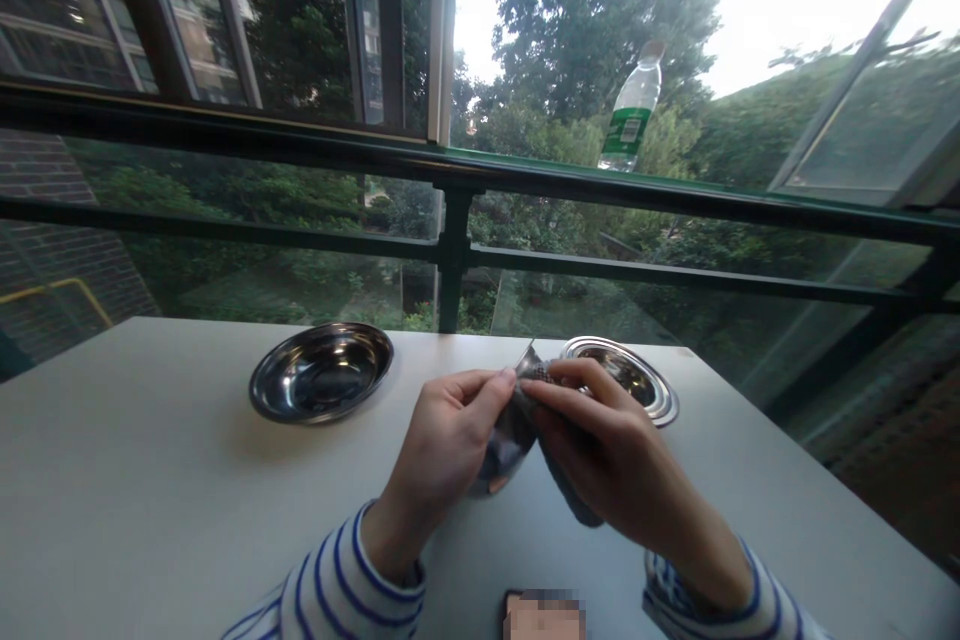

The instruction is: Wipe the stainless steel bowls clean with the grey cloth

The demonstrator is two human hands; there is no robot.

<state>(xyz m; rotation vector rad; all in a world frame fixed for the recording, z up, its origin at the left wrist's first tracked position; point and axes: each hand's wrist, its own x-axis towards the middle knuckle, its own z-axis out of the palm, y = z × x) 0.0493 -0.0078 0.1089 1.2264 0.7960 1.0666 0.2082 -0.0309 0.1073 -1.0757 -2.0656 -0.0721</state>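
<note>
1. Resting at left on the worktop [150, 480]: a shiny bowl [322, 375].
2. Pinching, with the left hand [448, 440], a tilted piece — probably a metal bowl, partly hidden [510, 442].
3. Gripping a grey cloth [574, 495] against it with the right hand [619, 450].
4. Lying behind the right hand: a silvery dish [663, 398].

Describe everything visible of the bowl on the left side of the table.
The bowl is rounded and shallow, with a narrow rim. It looks like polished metal, dark with bright reflections inside. It rests open side up near the far edge of the table, beyond the left hand; neither hand touches it.
</note>
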